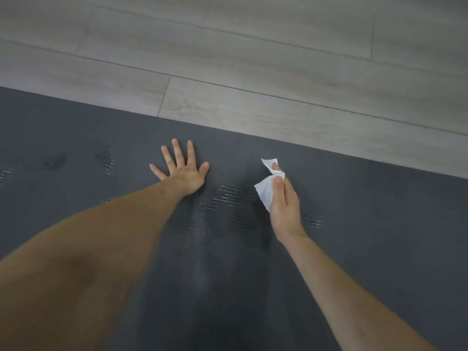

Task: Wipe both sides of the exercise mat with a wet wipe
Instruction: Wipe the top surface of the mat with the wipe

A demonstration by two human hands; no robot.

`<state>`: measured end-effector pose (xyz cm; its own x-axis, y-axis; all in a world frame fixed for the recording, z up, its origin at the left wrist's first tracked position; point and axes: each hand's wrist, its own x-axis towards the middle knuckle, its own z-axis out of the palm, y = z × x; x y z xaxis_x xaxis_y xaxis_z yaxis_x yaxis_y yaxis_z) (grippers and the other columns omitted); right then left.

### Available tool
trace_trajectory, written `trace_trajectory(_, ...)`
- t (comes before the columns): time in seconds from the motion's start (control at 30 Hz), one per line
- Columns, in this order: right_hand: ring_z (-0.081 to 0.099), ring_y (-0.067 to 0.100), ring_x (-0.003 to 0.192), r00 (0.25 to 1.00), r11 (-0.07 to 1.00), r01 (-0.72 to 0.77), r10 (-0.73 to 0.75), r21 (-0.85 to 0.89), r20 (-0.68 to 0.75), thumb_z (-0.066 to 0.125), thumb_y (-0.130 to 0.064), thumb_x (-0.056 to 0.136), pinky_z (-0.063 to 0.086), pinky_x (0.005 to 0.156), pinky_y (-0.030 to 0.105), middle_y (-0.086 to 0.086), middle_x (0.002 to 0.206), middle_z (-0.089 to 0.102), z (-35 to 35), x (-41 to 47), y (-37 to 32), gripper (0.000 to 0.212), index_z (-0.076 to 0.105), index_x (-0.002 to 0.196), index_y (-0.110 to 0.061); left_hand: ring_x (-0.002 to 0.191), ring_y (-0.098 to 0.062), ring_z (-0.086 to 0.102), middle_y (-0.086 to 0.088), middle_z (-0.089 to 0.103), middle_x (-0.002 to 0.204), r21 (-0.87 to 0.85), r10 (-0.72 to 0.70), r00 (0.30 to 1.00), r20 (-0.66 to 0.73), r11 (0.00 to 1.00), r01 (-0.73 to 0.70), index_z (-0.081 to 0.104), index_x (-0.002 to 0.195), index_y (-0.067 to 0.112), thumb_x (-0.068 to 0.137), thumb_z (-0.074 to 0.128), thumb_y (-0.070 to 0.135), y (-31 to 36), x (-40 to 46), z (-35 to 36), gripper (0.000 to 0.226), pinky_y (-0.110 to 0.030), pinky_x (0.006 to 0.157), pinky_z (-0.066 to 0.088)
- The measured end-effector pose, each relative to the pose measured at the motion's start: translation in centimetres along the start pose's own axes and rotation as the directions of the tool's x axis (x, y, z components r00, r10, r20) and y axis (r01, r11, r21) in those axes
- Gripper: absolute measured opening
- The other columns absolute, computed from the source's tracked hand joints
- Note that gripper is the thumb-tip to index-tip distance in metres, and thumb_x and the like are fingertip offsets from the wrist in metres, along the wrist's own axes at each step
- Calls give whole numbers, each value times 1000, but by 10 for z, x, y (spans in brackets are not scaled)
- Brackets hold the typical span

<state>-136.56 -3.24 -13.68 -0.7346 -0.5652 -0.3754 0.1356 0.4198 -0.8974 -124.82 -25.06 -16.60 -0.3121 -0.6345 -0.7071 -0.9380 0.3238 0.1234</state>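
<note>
Exercise mat point(354, 224) laid flat on wood-plank floor point(253, 59), far edge near hands. Left hand point(183, 173) pressed flat, digits splayed, nothing held; judged as brace to pin mat against sliding. Wet wipe point(266, 191) pinched in closed fingers point(278, 179) of right hand point(285, 206), crumpled, white. Mat dark grey, ribbed; damp glossy streaks seen between hands and at left.

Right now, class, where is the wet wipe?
In the head view, the wet wipe is pinched in the right hand, right of centre over the dark mat, near its far edge, apart from the flat left hand.
</note>
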Motion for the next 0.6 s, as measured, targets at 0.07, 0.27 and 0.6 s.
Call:
trace_trajectory(0.07,37,1,145,998,998,61,-61,-20,-24,33,-39,112,30,122,38,-18,152,49,3,17,4,43,49,149,-25,146,-32,-42,2,-49,157,37,0,1000,1,999,0,-29,156,38,101,12,70,-1,6,7,75,-75,112,-17)
trace_trajectory(0.27,13,-4,152,990,961,133,-141,-242,-15,28,-30,113,20,127,42,-15,166,26,15,55,2,45,37,158,-25,141,-34,-48,1,-57,150,45,-27,991,129,999,21,-38,150,39,99,13,73,1,14,-4,79,-76,110,-18)
trace_trajectory(0.6,5,13,158,948,700,310,-280,-643,152,19,-32,111,8,128,46,-4,170,16,16,60,4,53,29,161,-19,135,-37,-54,-2,-63,142,51,-46,976,213,998,36,-47,141,38,98,11,74,3,16,-11,81,-79,108,-18)
